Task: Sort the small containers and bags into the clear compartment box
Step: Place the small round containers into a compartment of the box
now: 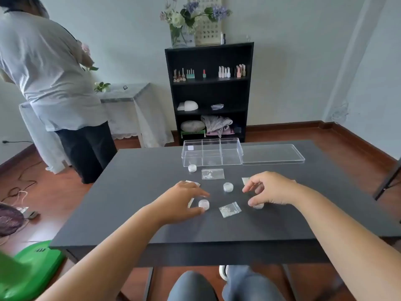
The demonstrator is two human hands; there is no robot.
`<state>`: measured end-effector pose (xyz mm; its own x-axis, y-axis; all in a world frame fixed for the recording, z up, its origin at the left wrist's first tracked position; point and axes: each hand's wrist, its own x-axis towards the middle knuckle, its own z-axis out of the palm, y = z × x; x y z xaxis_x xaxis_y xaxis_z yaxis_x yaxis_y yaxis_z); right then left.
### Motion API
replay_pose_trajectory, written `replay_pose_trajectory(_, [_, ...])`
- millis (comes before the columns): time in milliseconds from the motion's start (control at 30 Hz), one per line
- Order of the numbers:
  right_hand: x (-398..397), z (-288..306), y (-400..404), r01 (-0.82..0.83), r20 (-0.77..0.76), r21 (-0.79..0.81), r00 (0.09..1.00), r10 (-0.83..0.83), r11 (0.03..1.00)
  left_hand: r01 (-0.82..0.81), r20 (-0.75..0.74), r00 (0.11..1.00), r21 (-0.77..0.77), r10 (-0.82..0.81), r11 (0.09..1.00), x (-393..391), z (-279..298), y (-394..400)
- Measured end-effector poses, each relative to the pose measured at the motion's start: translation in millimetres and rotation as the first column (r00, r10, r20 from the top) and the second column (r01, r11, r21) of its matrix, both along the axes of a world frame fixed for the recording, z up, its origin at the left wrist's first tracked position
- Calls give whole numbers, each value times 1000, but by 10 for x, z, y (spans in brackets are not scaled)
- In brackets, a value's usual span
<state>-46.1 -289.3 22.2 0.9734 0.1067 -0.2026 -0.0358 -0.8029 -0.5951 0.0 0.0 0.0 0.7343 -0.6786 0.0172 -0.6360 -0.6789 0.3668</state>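
Observation:
A clear compartment box (211,153) stands at the far side of the dark table (130,203), its lid (272,154) lying to the right of it. Small round containers sit before the box (192,168) and mid-table (228,187). Small clear bags lie near the box (212,173) and between my hands (230,209). My left hand (184,200) reaches over a container (204,204), with thumb and fingers spread on either side of it. My right hand (269,190) hovers with loosely curled fingers, its thumb at another container (259,205). Bags (193,183) (246,180) are partly hidden behind both hands.
A person (54,72) stands at the left beside a cloth-covered side table (130,98). A black shelf (208,92) with bottles stands against the back wall. A green stool (28,270) is at my lower left. Cables lie on the wooden floor (19,187).

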Motion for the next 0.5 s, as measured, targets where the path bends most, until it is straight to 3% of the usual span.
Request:
replay_pose_trajectory(100, [-58,-46,27,39,0,-114,999,-39,993,3,59,998,0,-3,1000,16,-90,-12])
replay_pose_trajectory(500, [-7,-228,-105,63,36,-56,997,-61,996,-48,259,959,-245,113,968,118,-106,-139])
